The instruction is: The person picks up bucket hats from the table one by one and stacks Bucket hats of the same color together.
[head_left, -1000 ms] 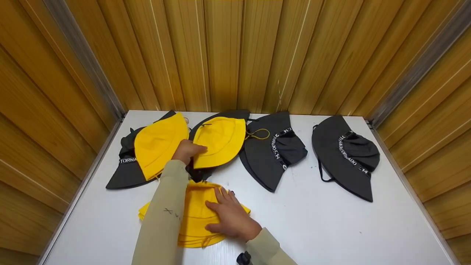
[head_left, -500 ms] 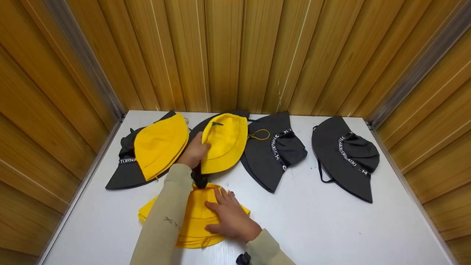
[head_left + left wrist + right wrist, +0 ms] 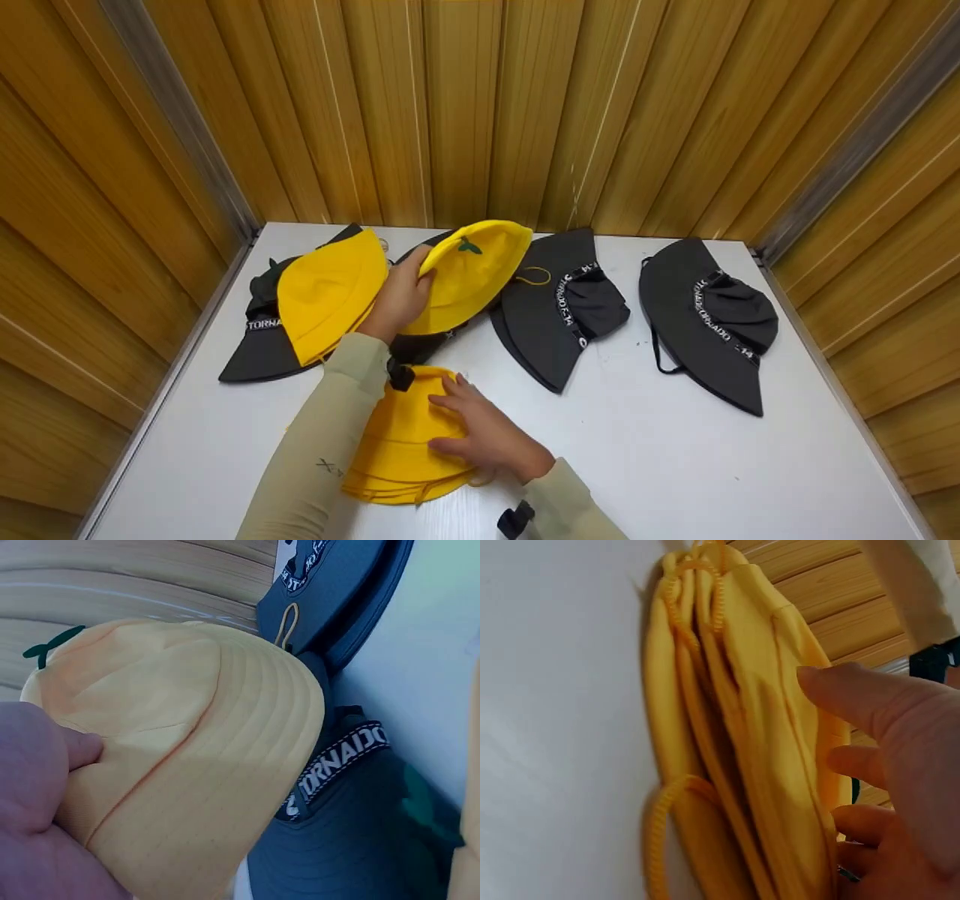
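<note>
My left hand (image 3: 401, 300) pinches the crown end of a yellow bucket hat (image 3: 476, 274) that has a green leaf on top. Tilted, this hat overlaps a dark grey bucket hat (image 3: 416, 346) in the head view. The left wrist view shows my thumb pressed on the yellow cloth (image 3: 161, 709), with the dark hat's lettered band (image 3: 341, 761) behind. Nearer the front lies a stack of folded yellow bucket hats (image 3: 409, 457), partly hidden by my left sleeve. My right hand (image 3: 484, 431) is at the stack's right side, fingers spread; its fingertips are right at the cloth (image 3: 780, 690).
At the far left, yellow hats (image 3: 330, 296) lie over a dark hat (image 3: 259, 356). Two flattened dark hats (image 3: 540, 330) overlap right of centre, and another dark hat (image 3: 675, 322) lies farther right. Ribbed wood-look walls (image 3: 457, 112) enclose the white table (image 3: 675, 472).
My left hand has lifted the yellow hat off the dark one and moved it rightward, tilting it up. My right hand has shifted slightly right, its fingers less flat on the stack.
</note>
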`<control>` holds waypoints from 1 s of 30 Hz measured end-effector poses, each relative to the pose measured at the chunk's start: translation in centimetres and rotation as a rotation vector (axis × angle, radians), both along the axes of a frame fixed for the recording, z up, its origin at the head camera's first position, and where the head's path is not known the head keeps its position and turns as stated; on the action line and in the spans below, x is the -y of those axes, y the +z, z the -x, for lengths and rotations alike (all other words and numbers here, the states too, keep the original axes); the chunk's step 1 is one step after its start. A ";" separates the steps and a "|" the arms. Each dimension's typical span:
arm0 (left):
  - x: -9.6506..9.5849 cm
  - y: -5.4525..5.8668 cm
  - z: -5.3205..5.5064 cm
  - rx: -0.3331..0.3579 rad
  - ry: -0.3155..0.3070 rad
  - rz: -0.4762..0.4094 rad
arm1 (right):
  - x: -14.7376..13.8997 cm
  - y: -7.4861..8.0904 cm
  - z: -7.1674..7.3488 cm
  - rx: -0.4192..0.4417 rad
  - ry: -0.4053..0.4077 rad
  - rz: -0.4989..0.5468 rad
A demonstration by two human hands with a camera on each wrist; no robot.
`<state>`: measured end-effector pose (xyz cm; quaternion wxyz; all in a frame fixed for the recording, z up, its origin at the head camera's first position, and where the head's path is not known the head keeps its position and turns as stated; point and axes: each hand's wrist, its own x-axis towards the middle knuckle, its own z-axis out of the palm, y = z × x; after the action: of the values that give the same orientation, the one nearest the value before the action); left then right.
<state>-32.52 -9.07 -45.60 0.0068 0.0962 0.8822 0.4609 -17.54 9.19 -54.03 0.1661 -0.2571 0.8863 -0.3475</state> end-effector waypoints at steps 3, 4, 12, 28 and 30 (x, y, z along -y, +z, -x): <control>0.0 1.2 -0.6 -0.032 -0.030 0.019 | -1.3 1.7 0.5 -0.055 -0.017 0.089; 0.0 1.6 -0.8 -0.035 -0.040 0.019 | -1.8 2.3 0.7 -0.095 -0.026 0.120; -0.2 4.0 -2.7 -0.014 -0.128 0.057 | -6.5 6.7 2.8 -0.510 -0.209 0.376; -0.9 6.0 -6.5 -0.049 -0.352 0.195 | -13.2 11.7 5.0 -0.510 -0.399 0.273; -0.7 6.0 -6.7 -0.073 -0.374 0.194 | -13.9 11.8 5.2 -0.460 -0.351 0.227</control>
<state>-25.79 -8.35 -39.59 0.0696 0.2740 0.8889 0.3606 -22.70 23.11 -42.27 -0.1314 -0.1888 0.8871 -0.4002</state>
